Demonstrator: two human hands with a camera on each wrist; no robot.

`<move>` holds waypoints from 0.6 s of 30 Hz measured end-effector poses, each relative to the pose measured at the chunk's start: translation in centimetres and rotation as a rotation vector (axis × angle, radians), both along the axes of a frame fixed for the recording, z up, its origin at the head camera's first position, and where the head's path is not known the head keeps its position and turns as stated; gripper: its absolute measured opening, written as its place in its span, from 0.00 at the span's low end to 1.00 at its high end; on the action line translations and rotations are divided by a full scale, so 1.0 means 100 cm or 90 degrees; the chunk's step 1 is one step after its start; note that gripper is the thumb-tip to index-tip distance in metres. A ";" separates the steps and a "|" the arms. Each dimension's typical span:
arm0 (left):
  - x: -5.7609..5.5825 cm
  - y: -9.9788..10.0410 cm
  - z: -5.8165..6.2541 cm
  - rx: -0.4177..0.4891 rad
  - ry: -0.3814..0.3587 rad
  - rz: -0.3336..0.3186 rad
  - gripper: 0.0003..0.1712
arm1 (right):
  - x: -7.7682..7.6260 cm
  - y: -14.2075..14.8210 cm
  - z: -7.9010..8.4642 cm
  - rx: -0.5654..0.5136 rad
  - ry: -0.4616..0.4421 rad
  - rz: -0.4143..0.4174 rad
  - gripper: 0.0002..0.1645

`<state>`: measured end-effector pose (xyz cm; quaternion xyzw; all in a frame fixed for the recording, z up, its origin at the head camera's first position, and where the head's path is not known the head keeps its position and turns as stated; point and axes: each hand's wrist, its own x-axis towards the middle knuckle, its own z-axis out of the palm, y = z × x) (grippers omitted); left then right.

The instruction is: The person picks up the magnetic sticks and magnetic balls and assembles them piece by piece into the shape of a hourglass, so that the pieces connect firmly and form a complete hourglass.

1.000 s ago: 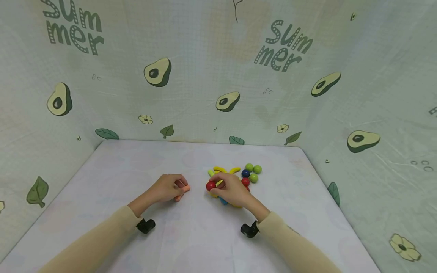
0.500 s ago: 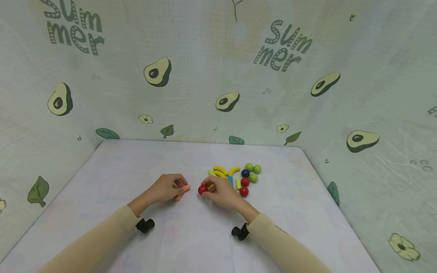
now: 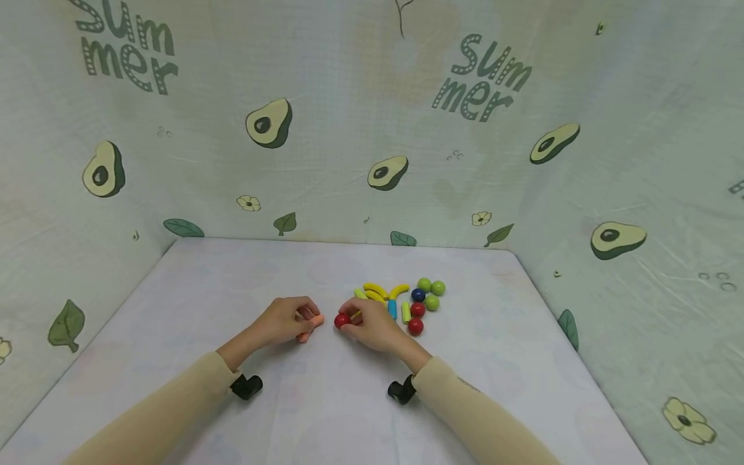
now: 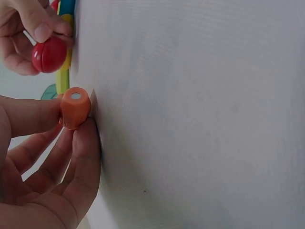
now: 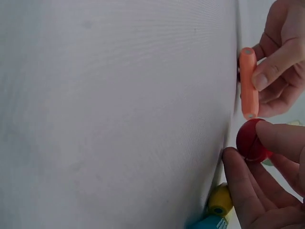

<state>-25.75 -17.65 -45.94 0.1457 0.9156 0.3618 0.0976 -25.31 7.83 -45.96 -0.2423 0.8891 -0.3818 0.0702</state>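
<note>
Around the middle of the counter (image 3: pixel 325 413), well in from its left and right edges, we see two hands facing each other across a narrow gap. The left hand (image 3: pixel 287 321) is nearly closed, pinching an orange stick (image 5: pixel 249 83) partway along its length, a grip that we judge useful for leaving both ends bare. The right hand (image 3: pixel 372 325) is curled as well, holding a red ball (image 3: pixel 341 321) by thumb and fingertips, so that much of the side toward the stick is uncovered. From the head view, ball and stick look just apart. We find the stick smooth and dull, with a small grey disc set in each end, perhaps metal; the ball is glossy and round, with a thin seam, and we would guess plastic without being sure. Farther toward the counter's far edge and somewhat right, three green balls (image 3: pixel 432 303), a dark blue ball (image 3: pixel 418 295) and two more red balls (image 3: pixel 415 327) lie in a loose cluster. Left of them are yellow curved sticks (image 3: pixel 400 290), a straight sky-blue stick (image 3: pixel 392 309) and yellow-green sticks (image 3: pixel 405 312), partly hidden by the right hand. Keeping balls and sticks in neighbouring groups seems to us handy for reaching either kind.
</note>
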 end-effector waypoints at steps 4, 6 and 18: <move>0.000 0.002 0.000 0.010 -0.004 -0.007 0.09 | -0.003 -0.003 -0.002 0.007 0.004 0.000 0.15; 0.000 0.002 0.000 0.009 -0.004 -0.008 0.09 | -0.004 -0.005 -0.003 0.015 0.007 -0.001 0.15; -0.001 0.005 -0.002 -0.002 0.008 -0.022 0.09 | -0.008 -0.014 0.000 0.064 0.002 -0.019 0.14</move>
